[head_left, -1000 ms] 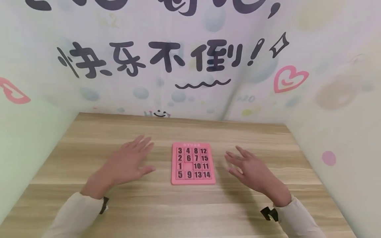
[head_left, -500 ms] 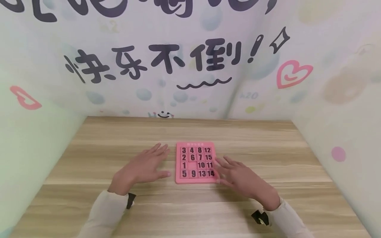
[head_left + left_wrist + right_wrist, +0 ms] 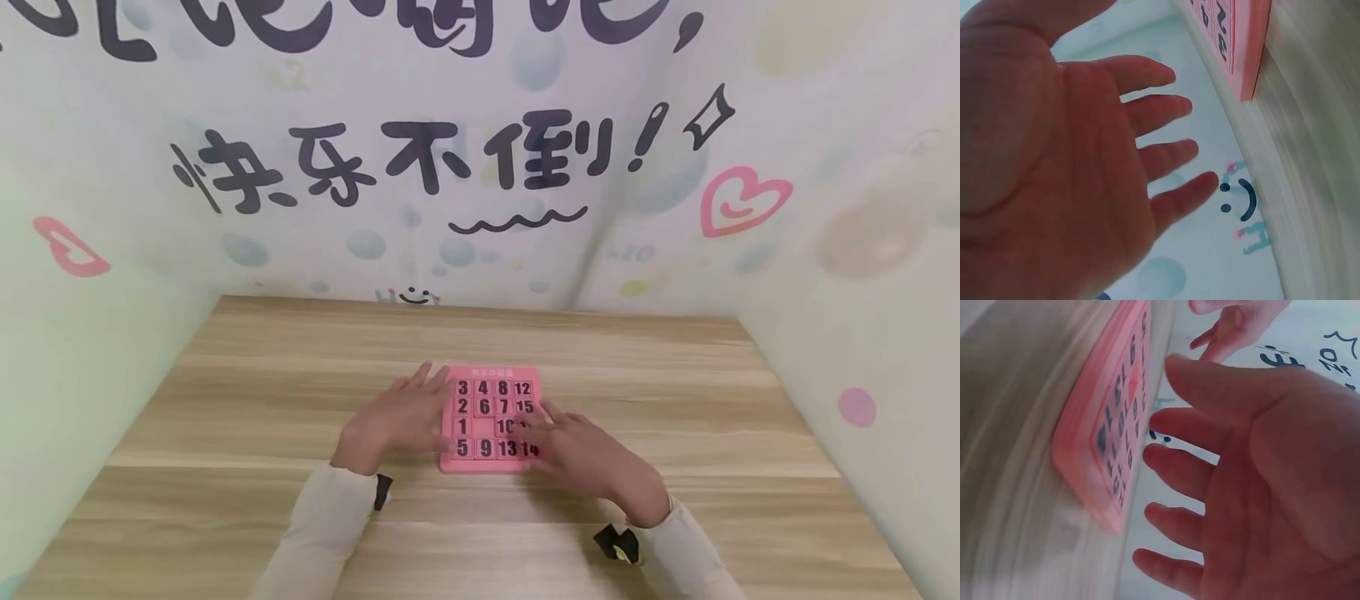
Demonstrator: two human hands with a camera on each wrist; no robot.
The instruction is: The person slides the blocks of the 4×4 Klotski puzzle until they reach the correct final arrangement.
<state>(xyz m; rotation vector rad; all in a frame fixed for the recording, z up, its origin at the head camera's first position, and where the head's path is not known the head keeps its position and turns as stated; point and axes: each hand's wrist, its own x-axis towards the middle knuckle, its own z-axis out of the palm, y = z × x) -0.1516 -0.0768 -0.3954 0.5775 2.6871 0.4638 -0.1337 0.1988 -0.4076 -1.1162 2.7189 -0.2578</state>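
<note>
Firstly, one pale back wall (image 3: pixel 480 196), printed with large dark lettering (image 3: pixel 430 162). One wood-grain counter (image 3: pixel 480 525), set against it. Two light sleeves (image 3: pixel 318 525), reaching in from the near side.

Two bare hands, palms down. Right hand (image 3: pixel 581 454): fingers extended and parted, nothing gripped, over the puzzle's right edge, partly covering the 11, 14 and 15. Left hand (image 3: pixel 401 421): fingers likewise extended and apart, nothing gripped, at the puzzle's left edge; a space shows between fingertips and board in the left wrist view.

One pink number puzzle (image 3: pixel 483 427), lying flat on the counter between both hands. One black piece (image 3: pixel 383 492) at the left cuff; a similar one at the right.

Numbered tiles (image 3: pixel 484 407), from the far row: 3, 4, 8, 12; 2, 6, 7, 15; 1, gap, 10, 11; 5, 9, 13, 14.
</note>
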